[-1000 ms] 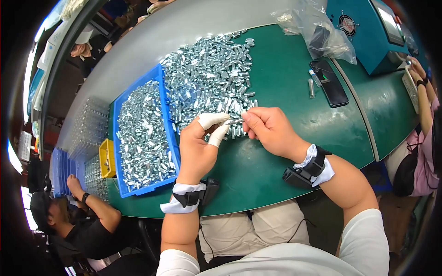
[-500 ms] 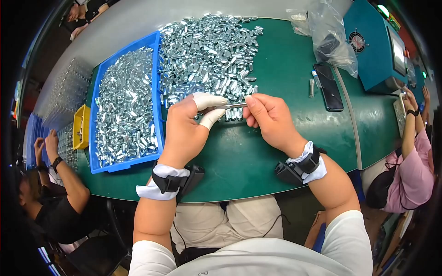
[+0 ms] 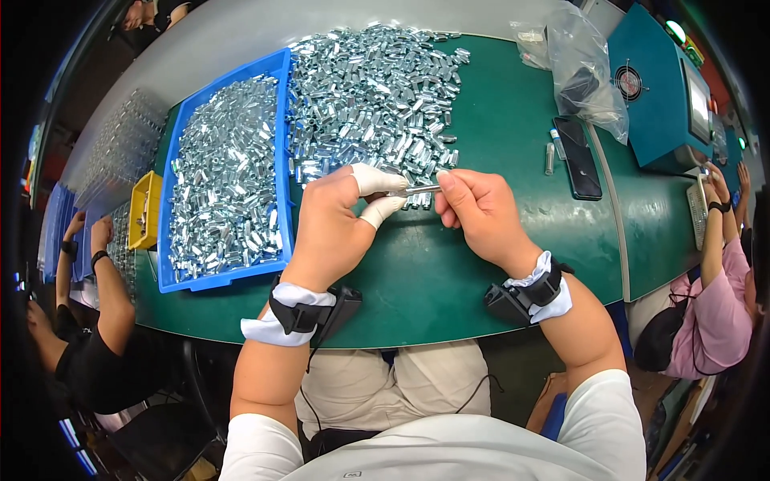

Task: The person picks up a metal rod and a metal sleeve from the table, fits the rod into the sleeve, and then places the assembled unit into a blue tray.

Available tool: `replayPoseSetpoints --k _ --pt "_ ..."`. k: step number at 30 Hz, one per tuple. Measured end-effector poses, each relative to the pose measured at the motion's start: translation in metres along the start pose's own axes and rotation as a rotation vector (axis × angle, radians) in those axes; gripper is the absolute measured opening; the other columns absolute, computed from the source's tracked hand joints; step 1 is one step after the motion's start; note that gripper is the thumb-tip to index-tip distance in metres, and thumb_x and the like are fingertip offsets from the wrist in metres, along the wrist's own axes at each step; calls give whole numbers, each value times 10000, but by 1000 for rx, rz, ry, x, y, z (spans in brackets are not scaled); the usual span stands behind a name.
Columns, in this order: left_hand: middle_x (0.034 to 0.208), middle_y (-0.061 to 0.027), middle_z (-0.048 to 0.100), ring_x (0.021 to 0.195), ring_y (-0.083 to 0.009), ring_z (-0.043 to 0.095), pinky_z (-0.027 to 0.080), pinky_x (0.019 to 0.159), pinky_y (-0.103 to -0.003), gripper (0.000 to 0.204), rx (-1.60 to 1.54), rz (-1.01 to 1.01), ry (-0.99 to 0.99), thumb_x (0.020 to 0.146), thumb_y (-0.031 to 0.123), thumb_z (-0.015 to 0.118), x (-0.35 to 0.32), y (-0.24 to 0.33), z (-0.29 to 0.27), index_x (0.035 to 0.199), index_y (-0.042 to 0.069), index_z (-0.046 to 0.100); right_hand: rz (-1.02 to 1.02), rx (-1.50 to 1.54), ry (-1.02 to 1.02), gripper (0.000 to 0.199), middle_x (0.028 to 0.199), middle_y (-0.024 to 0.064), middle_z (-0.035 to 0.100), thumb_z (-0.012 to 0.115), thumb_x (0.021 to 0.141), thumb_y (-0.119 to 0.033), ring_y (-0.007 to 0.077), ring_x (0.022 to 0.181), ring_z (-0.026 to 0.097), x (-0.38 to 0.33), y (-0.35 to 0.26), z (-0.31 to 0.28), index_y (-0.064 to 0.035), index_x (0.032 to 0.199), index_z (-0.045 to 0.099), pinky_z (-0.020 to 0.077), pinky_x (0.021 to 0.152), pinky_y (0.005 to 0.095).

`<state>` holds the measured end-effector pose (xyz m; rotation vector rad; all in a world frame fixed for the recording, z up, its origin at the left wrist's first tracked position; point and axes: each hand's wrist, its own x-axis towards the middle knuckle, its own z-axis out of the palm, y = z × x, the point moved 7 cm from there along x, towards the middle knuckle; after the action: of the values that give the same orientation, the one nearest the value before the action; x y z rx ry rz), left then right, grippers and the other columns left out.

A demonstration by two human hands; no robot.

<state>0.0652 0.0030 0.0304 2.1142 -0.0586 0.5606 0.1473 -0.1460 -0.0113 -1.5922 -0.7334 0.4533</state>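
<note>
Both hands [image 3: 335, 232] [image 3: 488, 220] hover over a green table [image 3: 425, 301] between co-workers [image 3: 710, 317].

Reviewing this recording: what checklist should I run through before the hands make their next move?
1. Left hand pinching the metal part: ok.
2. White finger covers on left thumb and forefinger: ok.
3. Right hand at the part's right end: ok.
4. One piece or two between the hands: cannot tell, too small.
5. Phone apart from the loose metal pile: ok.
</note>
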Motion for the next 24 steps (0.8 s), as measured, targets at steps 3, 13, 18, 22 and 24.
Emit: replayPoseSetpoints --k 3,13,18,22,24 --pt "883 -105 713 789 -213 689 529 701 -302 191 14 27 -7 770 -4 751 -1 0 -1 955 38 722 -1 -9 -9 394 638 -12 549 488 1025 -258 56 559 498 -1 -3 1 -19 729 590 398 522 221" --pt "964 -76 713 885 -131 662 533 806 -273 155 -301 -282 -144 857 -17 684 -11 -18 18 1012 -15 693 -73 -51 -77 401 616 2 565 485 1023 -237 64 538 511 -2 -6 10 -5 712 584 404 507 234" --pt "954 -70 711 858 -128 658 528 782 -268 161 -188 -208 -165 858 -21 679 -8 -9 4 1018 -13 691 -92 -15 -68 391 621 -7 558 482 1025 -236 62 548 507 0 -11 11 -15 721 590 404 516 226" --pt "877 -70 711 755 -114 646 512 677 -258 167 -203 -228 -45 841 58 731 -4 -15 -23 998 6 708 -74 55 25 389 625 -13 549 481 1026 -243 58 558 501 3 -6 -4 -21 727 591 400 520 221" --pt "861 -76 694 760 -174 647 511 701 -310 180 144 -273 464 829 71 736 -12 -19 -71 993 9 698 -2 71 65 388 628 -18 543 482 1026 -250 54 564 497 3 4 -14 -24 729 589 397 522 217"
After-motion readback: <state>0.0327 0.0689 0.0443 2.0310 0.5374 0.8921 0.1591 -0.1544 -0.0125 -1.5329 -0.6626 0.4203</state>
